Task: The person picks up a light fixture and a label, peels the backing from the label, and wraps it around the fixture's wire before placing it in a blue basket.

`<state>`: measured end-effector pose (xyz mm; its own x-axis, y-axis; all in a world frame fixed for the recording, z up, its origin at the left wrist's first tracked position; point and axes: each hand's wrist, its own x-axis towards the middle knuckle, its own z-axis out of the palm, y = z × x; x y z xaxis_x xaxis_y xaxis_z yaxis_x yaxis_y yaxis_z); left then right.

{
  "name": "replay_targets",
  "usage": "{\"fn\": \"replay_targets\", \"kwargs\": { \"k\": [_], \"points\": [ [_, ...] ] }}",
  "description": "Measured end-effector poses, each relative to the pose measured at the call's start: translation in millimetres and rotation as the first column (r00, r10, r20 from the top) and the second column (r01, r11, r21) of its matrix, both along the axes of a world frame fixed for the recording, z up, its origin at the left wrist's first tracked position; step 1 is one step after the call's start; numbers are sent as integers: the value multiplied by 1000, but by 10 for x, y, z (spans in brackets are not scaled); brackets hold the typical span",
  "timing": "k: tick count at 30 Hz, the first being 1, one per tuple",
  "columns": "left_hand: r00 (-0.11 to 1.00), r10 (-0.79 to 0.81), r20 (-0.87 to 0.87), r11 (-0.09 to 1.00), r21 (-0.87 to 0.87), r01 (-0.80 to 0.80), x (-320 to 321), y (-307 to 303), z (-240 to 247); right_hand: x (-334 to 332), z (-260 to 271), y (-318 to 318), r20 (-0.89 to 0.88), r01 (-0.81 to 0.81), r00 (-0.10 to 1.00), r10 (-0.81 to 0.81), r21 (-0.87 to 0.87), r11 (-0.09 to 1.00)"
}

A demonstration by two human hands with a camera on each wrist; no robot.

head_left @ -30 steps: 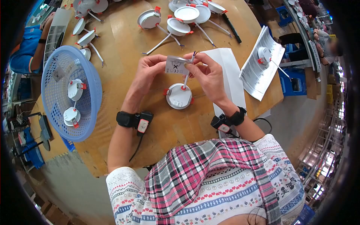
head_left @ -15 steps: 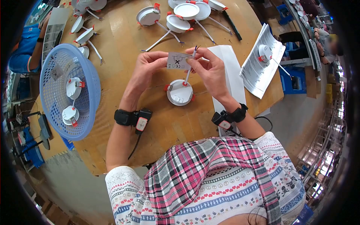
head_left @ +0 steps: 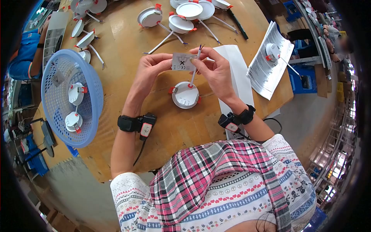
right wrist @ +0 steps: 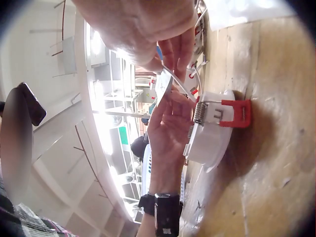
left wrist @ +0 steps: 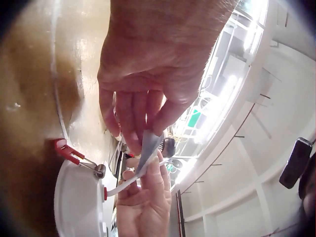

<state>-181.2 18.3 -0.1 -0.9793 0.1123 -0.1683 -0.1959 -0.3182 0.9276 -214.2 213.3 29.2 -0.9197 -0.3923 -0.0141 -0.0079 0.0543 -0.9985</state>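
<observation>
A small silver-grey printed label (head_left: 182,62) is held up between both hands over the table. My left hand (head_left: 150,73) pinches its left edge between thumb and fingers. With thumb and fingertips, my right hand (head_left: 219,75) pinches the label's other end against the white cable (head_left: 192,78). Bare wire ends stick up above that grip. The cable runs down to a round white downlight (head_left: 185,96), which lies back side up on the table below the hands. Its red-tipped spring clip (right wrist: 237,113) shows large in the right wrist view.
On the left, a blue plastic basket (head_left: 99,96) holds two downlights. More downlights (head_left: 181,24) with cables lie along the back, beside a black pen (head_left: 237,24). White paper (head_left: 235,69) lies right of the hands; further right, another downlight (head_left: 273,52) sits on printed sheets (head_left: 266,81).
The label and the cable end have tilted slightly and now stand a little more upright. Both hands keep their pinch and have barely moved; the whole view has shifted a little.
</observation>
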Motion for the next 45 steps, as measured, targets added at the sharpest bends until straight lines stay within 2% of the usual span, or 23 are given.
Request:
{"fn": "replay_targets", "kwargs": {
  "k": [14, 17, 20, 23, 26, 29, 35, 38, 45],
  "points": [
    [997, -72, -33, 997, -34, 71, -20, 29, 104, -30, 47, 19, 16, -14, 1000, 13, 66, 998],
    [1000, -23, 16, 999, 50, 22, -36, 26, 57, -32, 23, 31, 23, -13, 1000, 12, 51, 999],
    [997, -58, 51, 983, 177, 48, -37, 2, 90, -38, 21, 44, 18, -18, 1000, 17, 52, 998],
    [997, 7, 76, 999, 41, -10, -13, 81, 102, -42, 1, 53, 4, -20, 1000, 20, 41, 999],
    [998, 66, 22, 996, -58, -64, -3, 171, 114, -36, 13, 47, 1, -22, 1000, 21, 37, 999],
    [999, 49, -2, 986, -157, -49, -23, 137, 70, -48, 14, 49, 30, -26, 999, 25, 37, 999],
    [992, 106, -61, 977, -178, -115, 21, 157, 92, -68, -20, 44, 87, -25, 996, 30, -52, 998],
    [989, 134, -69, 978, -152, -143, 40, 181, 118, -86, -19, 35, 134, -16, 991, 20, -35, 999],
    [987, 148, -57, 964, -215, -157, 84, 210, 101, -102, -18, 79, 115, -9, 993, 8, 10, 1000]
  ]
}}
